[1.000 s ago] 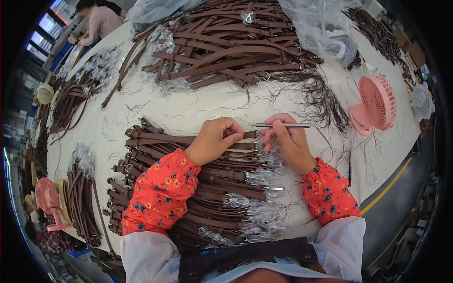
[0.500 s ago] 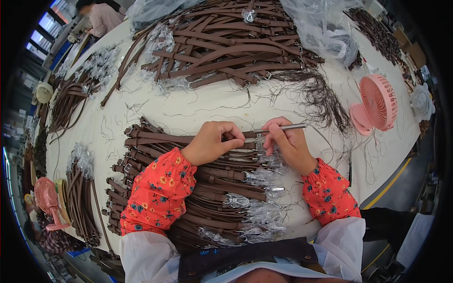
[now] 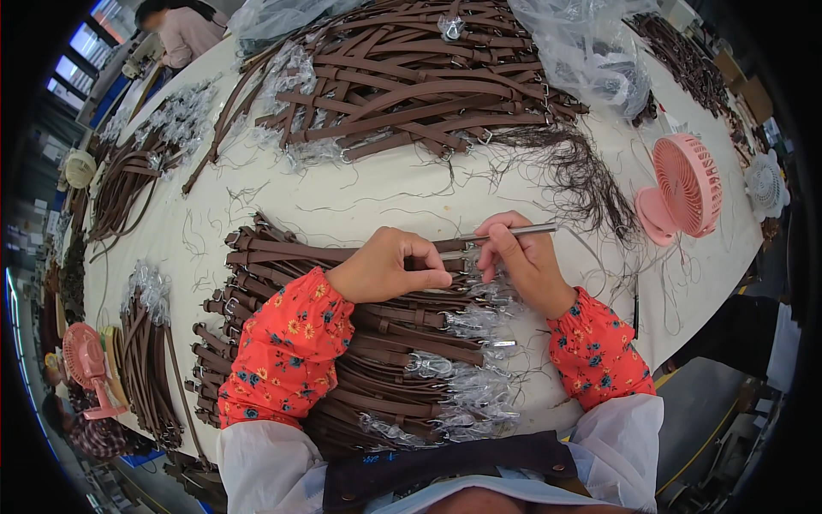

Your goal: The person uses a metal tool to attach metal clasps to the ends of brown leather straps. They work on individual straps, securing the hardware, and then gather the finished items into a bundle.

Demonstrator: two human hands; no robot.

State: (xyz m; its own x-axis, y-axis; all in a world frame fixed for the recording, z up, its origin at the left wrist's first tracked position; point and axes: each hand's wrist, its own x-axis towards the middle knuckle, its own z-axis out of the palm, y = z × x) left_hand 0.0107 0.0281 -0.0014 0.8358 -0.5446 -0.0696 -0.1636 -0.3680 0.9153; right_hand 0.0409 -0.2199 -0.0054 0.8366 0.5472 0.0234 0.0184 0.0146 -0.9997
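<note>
My right hand (image 3: 524, 261) grips a slim silver pen-shaped tool (image 3: 539, 229), its tip pointing left over the end of a brown strap. A thin cord trails from the tool's right end. My left hand (image 3: 396, 265) is curled above the topmost straps, thumb and forefinger brought close together; anything between them is too small to make out. Beneath both hands lies a stack of brown straps (image 3: 411, 330) with buckles and keeper loops. Clear plastic wrapping (image 3: 479, 390) covers the metal fittings at their right ends.
A large strap pile (image 3: 428, 94) spreads across the far side, beside loose dark threads (image 3: 591, 171) and a clear plastic bag (image 3: 591, 60). Pink fans stand at right (image 3: 685, 188) and left (image 3: 86, 364). More straps (image 3: 150, 368) lie left. Another person (image 3: 184, 34) sits far left.
My left hand has shifted slightly down, its thumb lower and a little farther from the tool. The right hand and tool stay put. A dark-clothed figure at the right edge has moved.
</note>
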